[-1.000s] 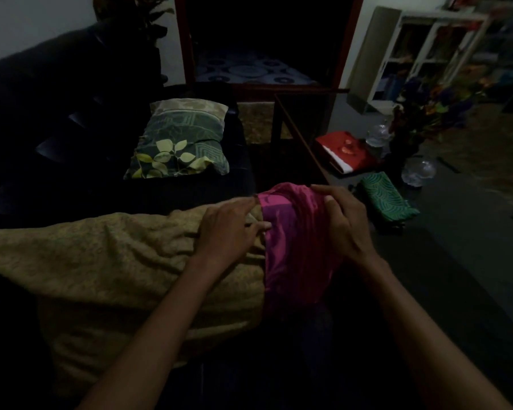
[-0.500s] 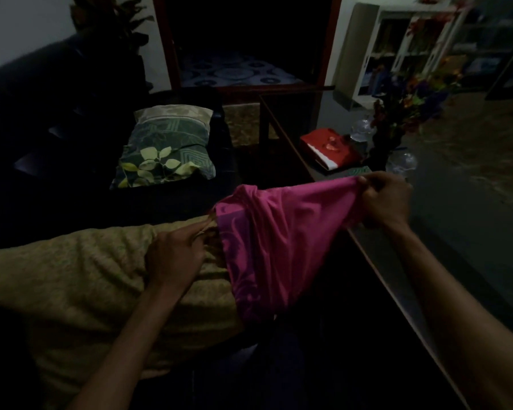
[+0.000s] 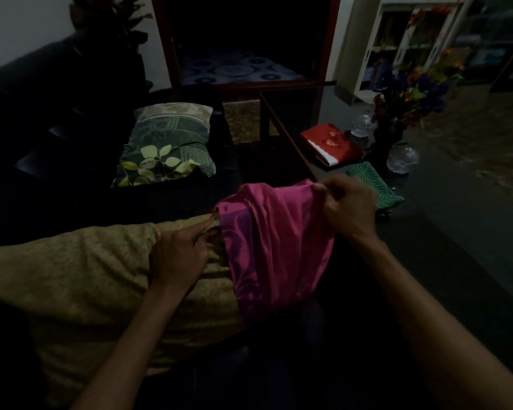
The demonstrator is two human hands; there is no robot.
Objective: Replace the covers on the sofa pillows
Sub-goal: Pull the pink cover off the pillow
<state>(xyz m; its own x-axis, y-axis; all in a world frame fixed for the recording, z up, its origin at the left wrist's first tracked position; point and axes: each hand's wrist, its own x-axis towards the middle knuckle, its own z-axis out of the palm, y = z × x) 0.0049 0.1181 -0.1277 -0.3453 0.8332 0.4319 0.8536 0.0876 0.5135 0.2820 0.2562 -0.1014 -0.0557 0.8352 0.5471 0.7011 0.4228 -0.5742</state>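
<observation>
Olive-gold pillow (image 3: 80, 285) lain across near left, end pointing right. Green leaf-print pillow (image 3: 166, 149) on dark sofa (image 3: 27, 119), far left, well apart. Left hand (image 3: 179, 255) pressed on pillow end, fingertips curled at pink cover's mouth; whether edge is pinched cannot be told. Pink cover (image 3: 273, 241) sleeved over pillow's right end only. Right hand (image 3: 348, 207) closed on cover's far edge, held taut. Judgement: cover best worked on evenly, pillow braced, corners seated first. Folded green cloth (image 3: 376, 187) on table (image 3: 456, 232), right.
</observation>
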